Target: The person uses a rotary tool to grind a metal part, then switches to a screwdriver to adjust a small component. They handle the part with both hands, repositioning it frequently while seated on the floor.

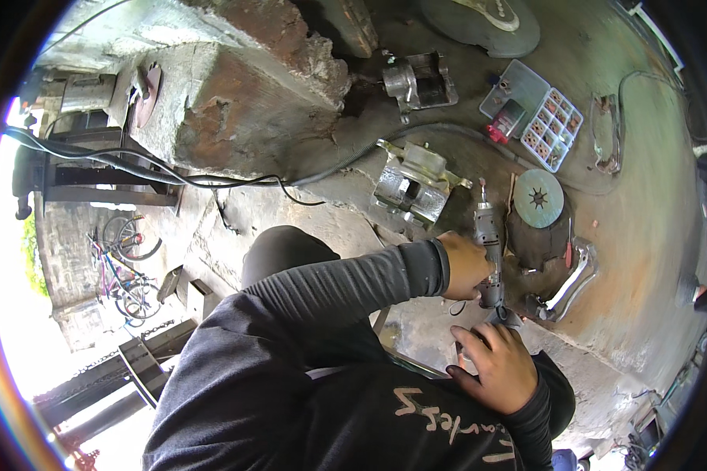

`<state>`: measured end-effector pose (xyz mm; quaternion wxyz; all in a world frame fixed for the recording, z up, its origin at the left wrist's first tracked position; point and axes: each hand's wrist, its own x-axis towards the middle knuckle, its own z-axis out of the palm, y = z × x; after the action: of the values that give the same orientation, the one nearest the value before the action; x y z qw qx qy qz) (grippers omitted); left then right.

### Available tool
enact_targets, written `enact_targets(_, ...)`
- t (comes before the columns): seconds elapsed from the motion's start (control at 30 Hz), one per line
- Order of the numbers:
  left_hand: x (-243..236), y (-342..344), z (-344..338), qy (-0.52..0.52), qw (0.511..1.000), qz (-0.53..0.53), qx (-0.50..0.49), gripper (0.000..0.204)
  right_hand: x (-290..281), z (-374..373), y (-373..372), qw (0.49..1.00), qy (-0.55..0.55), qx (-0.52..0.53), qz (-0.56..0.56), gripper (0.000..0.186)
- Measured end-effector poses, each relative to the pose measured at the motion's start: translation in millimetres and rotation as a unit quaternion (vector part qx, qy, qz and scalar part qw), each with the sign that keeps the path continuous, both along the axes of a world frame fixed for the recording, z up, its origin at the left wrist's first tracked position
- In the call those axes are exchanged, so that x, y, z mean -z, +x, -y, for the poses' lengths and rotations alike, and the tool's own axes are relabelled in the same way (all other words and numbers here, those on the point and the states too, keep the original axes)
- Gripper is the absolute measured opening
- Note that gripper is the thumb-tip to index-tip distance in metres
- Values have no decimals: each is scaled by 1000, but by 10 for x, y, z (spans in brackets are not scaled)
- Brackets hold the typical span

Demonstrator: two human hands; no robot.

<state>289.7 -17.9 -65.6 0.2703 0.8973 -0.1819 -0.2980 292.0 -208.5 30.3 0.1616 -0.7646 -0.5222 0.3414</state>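
Note:
My left hand (pixel 465 267) is closed around the grey body of a rotary tool (pixel 488 228), its narrow tip pointing away from me and its cord end towards me. Near that cord end is my right hand (pixel 499 369), its fingers bent and the thumb facing them. Something small and thin shows at those fingertips, but I cannot make out what it is. Left of the rotary tool lies a silvery cast metal part (pixel 416 184) with a squarish opening. A pale round disc (pixel 539 198) with a star-shaped centre hole sits to the tool's right.
Beyond the disc stands an opened compartment box (pixel 554 129) of small parts, with a red-and-clear container (pixel 506 122) beside it. Another metal casting (pixel 420 81) lies farther off. A curved metal bracket (pixel 571 282) is at right. Hoses (pixel 236 183) cross the floor beside a concrete block (pixel 243 110).

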Motion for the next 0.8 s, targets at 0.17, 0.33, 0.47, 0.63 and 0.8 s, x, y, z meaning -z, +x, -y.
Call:
enact_targets(0.17,41,3,-58,-18,1000,-13,11,46,67,-68,29,999,-35,16,-25,53)
enact_targets(0.33,120,24,-128,-42,998,36,2,47,108,-113,57,1000,-22,16,-4,52)
enact_targets(0.47,176,103,-214,-94,992,80,-6,44,104,-84,111,1000,-19,18,-9,58)
enact_targets(0.63,192,309,-197,-141,987,75,-22,38,107,-41,202,999,-33,23,-20,63)
enact_targets(0.8,186,480,-139,-183,978,82,-50,36,153,67,290,994,-47,88,-32,58)
